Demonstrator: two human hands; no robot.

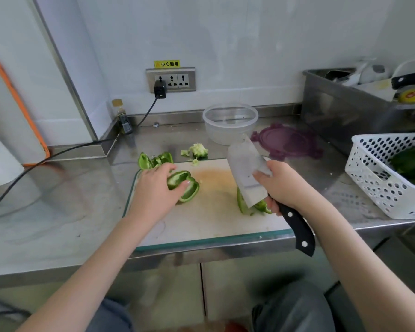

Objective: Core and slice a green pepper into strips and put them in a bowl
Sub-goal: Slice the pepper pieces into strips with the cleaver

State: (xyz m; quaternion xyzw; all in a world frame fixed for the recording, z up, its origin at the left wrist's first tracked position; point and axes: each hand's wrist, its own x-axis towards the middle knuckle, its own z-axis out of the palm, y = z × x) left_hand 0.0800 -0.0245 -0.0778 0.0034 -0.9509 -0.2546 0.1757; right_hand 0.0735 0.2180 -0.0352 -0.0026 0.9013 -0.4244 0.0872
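**Steel counter against a pale kitchen wall**

A stainless steel counter (58, 212) runs along a pale, whitish wall (249, 39), with a low steel upstand where the two meet. A wall socket plate (170, 80) sits above the upstand under a small yellow warning label (167, 64); a black plug (160, 89) fills its left outlet, and its cable (65, 152) trails left across the counter. A steel tub (340, 101) stands at the right. Below the counter edge are cabinet doors (225, 295). The light is soft and even.
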